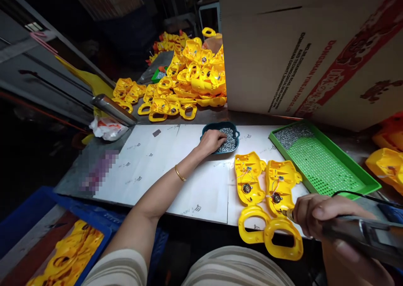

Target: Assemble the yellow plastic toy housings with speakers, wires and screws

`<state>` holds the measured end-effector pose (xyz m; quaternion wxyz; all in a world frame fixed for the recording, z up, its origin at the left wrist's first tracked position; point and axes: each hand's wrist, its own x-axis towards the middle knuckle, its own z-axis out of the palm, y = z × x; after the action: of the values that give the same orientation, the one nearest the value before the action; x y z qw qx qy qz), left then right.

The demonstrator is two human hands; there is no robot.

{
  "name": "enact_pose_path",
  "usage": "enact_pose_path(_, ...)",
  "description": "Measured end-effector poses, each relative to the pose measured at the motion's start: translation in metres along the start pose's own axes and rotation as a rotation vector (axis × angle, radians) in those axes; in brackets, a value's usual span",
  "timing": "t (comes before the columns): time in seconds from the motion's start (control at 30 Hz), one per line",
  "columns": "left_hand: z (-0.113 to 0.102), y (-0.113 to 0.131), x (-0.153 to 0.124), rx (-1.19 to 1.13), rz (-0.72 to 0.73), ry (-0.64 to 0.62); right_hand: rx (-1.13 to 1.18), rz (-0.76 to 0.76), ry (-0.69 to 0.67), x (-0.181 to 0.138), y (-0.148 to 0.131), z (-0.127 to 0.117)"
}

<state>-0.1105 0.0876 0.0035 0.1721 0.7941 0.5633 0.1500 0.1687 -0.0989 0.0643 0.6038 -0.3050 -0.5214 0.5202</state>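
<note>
My left hand reaches into a small dark teal dish of small silver screws, its fingers pinched together among them; whether a screw is between the fingertips is hidden. In my right hand is a corded electric screwdriver, its tip beside the lower end of the right yellow toy shell. Next to that one lies a left yellow toy shell. Both are hollow side up, with thin wires and a round speaker inside, and their ring handles stick out past the table edge.
A green perforated tray holds more screws in its far corner. Behind it stands a large cardboard box. Yellow shells are heaped at the back. A metal cylinder leans at left, above a blue crate of yellow parts.
</note>
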Motion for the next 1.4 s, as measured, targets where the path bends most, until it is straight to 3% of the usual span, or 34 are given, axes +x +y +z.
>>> enact_pose_path(0.23, -0.001, -0.001, -0.003, -0.058, -0.036, 0.08, 0.024, -0.129, -0.254, 0.007, 0.009, -0.01)
enact_pose_path(0.6, -0.004, -0.007, -0.006, -0.112, 0.0, 0.187, 0.045, -0.107, -0.158, 0.003, 0.005, -0.001)
enact_pose_path(0.83, -0.002, -0.009, -0.008, -0.185, 0.033, 0.205, 0.042, -0.115, -0.249, -0.002, 0.014, -0.008)
enact_pose_path(1.4, 0.0, -0.012, -0.013, -0.237, 0.037, 0.203, 0.052, -0.099, -0.196, 0.001, 0.016, -0.008)
